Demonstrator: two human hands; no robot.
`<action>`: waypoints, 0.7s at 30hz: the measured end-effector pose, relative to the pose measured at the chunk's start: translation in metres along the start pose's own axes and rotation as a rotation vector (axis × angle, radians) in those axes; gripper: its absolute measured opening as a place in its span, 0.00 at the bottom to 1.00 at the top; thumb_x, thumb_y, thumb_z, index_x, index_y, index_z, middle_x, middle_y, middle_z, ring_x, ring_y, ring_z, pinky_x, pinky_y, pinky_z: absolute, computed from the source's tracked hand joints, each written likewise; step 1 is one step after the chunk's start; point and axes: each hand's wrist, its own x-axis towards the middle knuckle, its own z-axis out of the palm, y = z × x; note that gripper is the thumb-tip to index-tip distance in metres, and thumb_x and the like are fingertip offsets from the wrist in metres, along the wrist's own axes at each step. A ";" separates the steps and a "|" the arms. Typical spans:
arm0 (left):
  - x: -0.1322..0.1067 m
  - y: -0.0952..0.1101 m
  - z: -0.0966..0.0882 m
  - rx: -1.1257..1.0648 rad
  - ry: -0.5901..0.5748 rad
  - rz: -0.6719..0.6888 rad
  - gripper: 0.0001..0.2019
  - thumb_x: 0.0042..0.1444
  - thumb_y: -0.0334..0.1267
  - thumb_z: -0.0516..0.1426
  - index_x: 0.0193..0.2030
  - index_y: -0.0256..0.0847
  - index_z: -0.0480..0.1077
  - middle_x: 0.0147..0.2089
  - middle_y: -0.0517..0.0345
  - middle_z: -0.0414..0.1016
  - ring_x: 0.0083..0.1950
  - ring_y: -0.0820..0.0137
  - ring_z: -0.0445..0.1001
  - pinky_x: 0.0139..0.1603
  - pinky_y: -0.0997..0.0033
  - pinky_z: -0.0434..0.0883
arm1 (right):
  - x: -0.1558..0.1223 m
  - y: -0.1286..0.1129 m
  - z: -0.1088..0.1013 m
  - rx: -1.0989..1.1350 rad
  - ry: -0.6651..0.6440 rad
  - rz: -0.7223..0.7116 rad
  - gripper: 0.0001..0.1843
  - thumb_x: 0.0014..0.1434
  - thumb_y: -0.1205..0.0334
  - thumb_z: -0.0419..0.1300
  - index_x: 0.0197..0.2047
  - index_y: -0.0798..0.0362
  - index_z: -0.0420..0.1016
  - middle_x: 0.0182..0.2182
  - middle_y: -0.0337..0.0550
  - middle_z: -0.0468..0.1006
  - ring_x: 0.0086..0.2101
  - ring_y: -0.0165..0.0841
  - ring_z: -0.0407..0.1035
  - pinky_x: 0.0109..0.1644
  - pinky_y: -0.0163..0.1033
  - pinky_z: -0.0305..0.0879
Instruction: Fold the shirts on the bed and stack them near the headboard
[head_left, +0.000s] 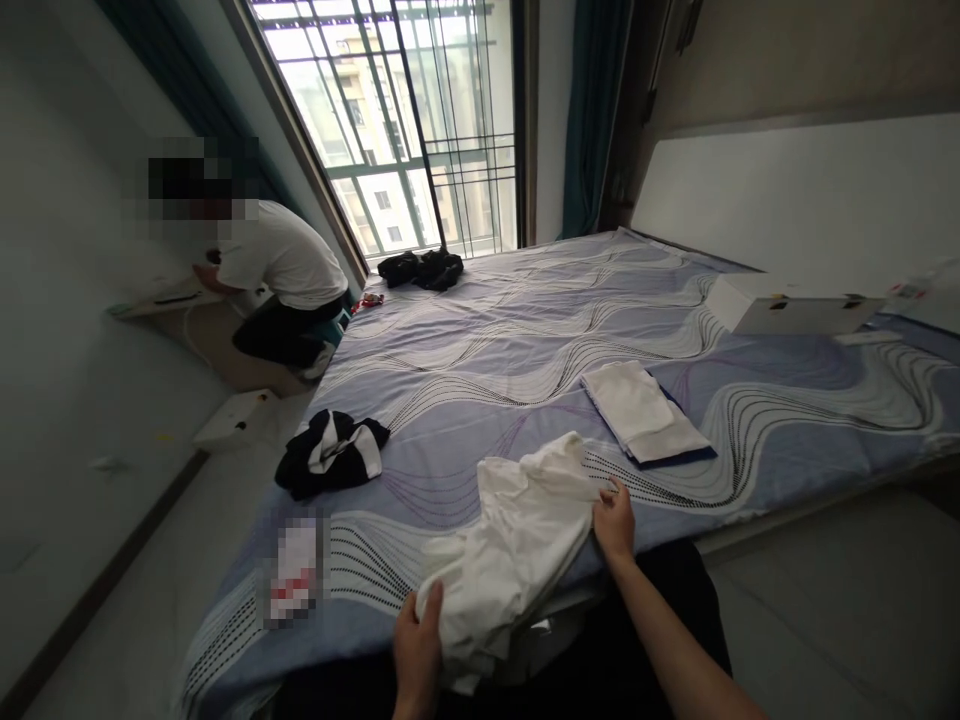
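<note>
A crumpled white garment (517,520) lies over the near edge of the bed, part of it hanging toward my lap. My left hand (420,640) grips its lower left end, thumb on top and the other fingers hidden beneath. On the garment's right side, my right hand (615,520) pinches the cloth between thumb and fingers. Just beyond it rests a folded stack of white and dark blue cloth (637,412). To the left is a bunched black and white garment (331,453). Its exact kind I cannot make out.
The bed (480,350) has a wavy-patterned sheet. A white box (791,303) stands at the right, black clothing (421,268) lies by the window, and a blurred white and red item (295,570) is at lower left. Another person (281,260) sits at a small desk (169,300).
</note>
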 end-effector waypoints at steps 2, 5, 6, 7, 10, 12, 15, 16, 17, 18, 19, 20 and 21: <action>0.001 -0.006 -0.014 0.050 0.051 0.014 0.28 0.44 0.64 0.62 0.35 0.37 0.76 0.32 0.52 0.80 0.38 0.56 0.77 0.40 0.59 0.73 | -0.008 -0.003 -0.009 -0.090 0.030 -0.094 0.31 0.52 0.62 0.52 0.60 0.57 0.67 0.43 0.52 0.77 0.41 0.43 0.73 0.50 0.48 0.69; -0.003 -0.006 -0.016 0.104 -0.037 0.021 0.27 0.40 0.62 0.64 0.34 0.36 0.77 0.32 0.51 0.80 0.38 0.55 0.77 0.41 0.58 0.73 | -0.045 -0.024 -0.008 -0.178 -0.018 -0.334 0.21 0.56 0.64 0.51 0.51 0.55 0.74 0.46 0.54 0.74 0.49 0.45 0.68 0.58 0.51 0.63; -0.006 -0.004 -0.012 0.107 -0.094 0.026 0.27 0.40 0.60 0.64 0.34 0.37 0.77 0.32 0.51 0.80 0.38 0.54 0.77 0.42 0.58 0.73 | -0.062 -0.033 -0.003 -0.182 -0.104 -0.383 0.18 0.57 0.63 0.52 0.49 0.54 0.75 0.46 0.54 0.75 0.49 0.45 0.68 0.58 0.51 0.63; -0.011 -0.001 -0.006 0.108 -0.162 0.042 0.25 0.40 0.59 0.65 0.34 0.37 0.77 0.33 0.51 0.80 0.39 0.54 0.77 0.42 0.58 0.73 | -0.079 -0.042 0.004 -0.167 -0.236 -0.401 0.16 0.59 0.62 0.53 0.47 0.53 0.76 0.44 0.52 0.75 0.47 0.43 0.69 0.57 0.48 0.64; -0.024 0.009 0.016 0.132 -0.381 0.157 0.19 0.43 0.55 0.65 0.28 0.39 0.75 0.30 0.55 0.77 0.37 0.59 0.75 0.42 0.62 0.73 | -0.122 -0.059 0.028 -0.139 -0.624 -0.293 0.13 0.56 0.55 0.61 0.42 0.52 0.79 0.37 0.46 0.78 0.39 0.38 0.71 0.48 0.41 0.66; -0.031 0.015 0.027 0.134 -0.470 0.220 0.17 0.45 0.53 0.64 0.27 0.39 0.74 0.29 0.56 0.76 0.36 0.62 0.74 0.43 0.64 0.72 | -0.135 -0.062 0.041 -0.070 -0.740 -0.137 0.12 0.50 0.52 0.66 0.30 0.52 0.78 0.28 0.42 0.77 0.34 0.37 0.71 0.44 0.40 0.65; -0.032 0.019 0.028 0.031 -0.437 0.165 0.19 0.45 0.53 0.65 0.33 0.38 0.77 0.33 0.54 0.79 0.39 0.61 0.75 0.44 0.64 0.72 | -0.125 -0.060 0.042 0.236 -0.774 0.158 0.18 0.46 0.46 0.67 0.19 0.52 0.72 0.17 0.37 0.68 0.26 0.35 0.66 0.36 0.40 0.63; -0.030 0.020 0.023 -0.023 -0.373 0.112 0.21 0.44 0.54 0.66 0.36 0.38 0.77 0.34 0.53 0.79 0.39 0.60 0.75 0.44 0.63 0.73 | -0.116 -0.059 0.036 0.342 -0.755 0.230 0.20 0.46 0.43 0.66 0.20 0.51 0.73 0.17 0.37 0.69 0.25 0.35 0.66 0.35 0.40 0.63; -0.027 0.019 0.017 -0.079 -0.284 0.058 0.23 0.43 0.55 0.66 0.37 0.37 0.77 0.34 0.53 0.79 0.39 0.60 0.76 0.42 0.63 0.73 | -0.106 -0.057 0.027 0.449 -0.712 0.290 0.20 0.46 0.41 0.64 0.23 0.51 0.73 0.18 0.38 0.70 0.26 0.36 0.68 0.34 0.41 0.64; -0.024 0.018 0.009 -0.132 -0.186 0.011 0.24 0.41 0.55 0.67 0.38 0.37 0.77 0.34 0.54 0.79 0.38 0.61 0.75 0.41 0.64 0.73 | -0.097 -0.055 0.014 0.559 -0.651 0.342 0.19 0.47 0.41 0.63 0.26 0.50 0.74 0.21 0.39 0.73 0.28 0.38 0.70 0.34 0.42 0.66; -0.020 0.017 0.000 -0.170 -0.098 -0.019 0.25 0.40 0.56 0.68 0.38 0.37 0.76 0.33 0.55 0.78 0.36 0.62 0.75 0.38 0.64 0.73 | -0.088 -0.052 -0.001 0.676 -0.573 0.394 0.17 0.47 0.44 0.63 0.28 0.50 0.73 0.24 0.41 0.76 0.31 0.39 0.71 0.35 0.43 0.68; -0.017 0.014 -0.009 -0.188 -0.027 -0.029 0.25 0.39 0.56 0.68 0.36 0.38 0.75 0.31 0.57 0.76 0.34 0.64 0.74 0.35 0.66 0.72 | -0.081 -0.048 -0.018 0.807 -0.486 0.465 0.14 0.47 0.47 0.64 0.29 0.49 0.73 0.27 0.42 0.78 0.33 0.40 0.73 0.36 0.43 0.69; -0.014 0.011 -0.018 -0.185 0.026 -0.022 0.24 0.39 0.57 0.68 0.33 0.39 0.73 0.28 0.59 0.74 0.31 0.65 0.72 0.32 0.67 0.71 | -0.076 -0.042 -0.037 0.924 -0.403 0.539 0.11 0.47 0.52 0.65 0.29 0.48 0.72 0.30 0.43 0.80 0.33 0.39 0.73 0.36 0.43 0.70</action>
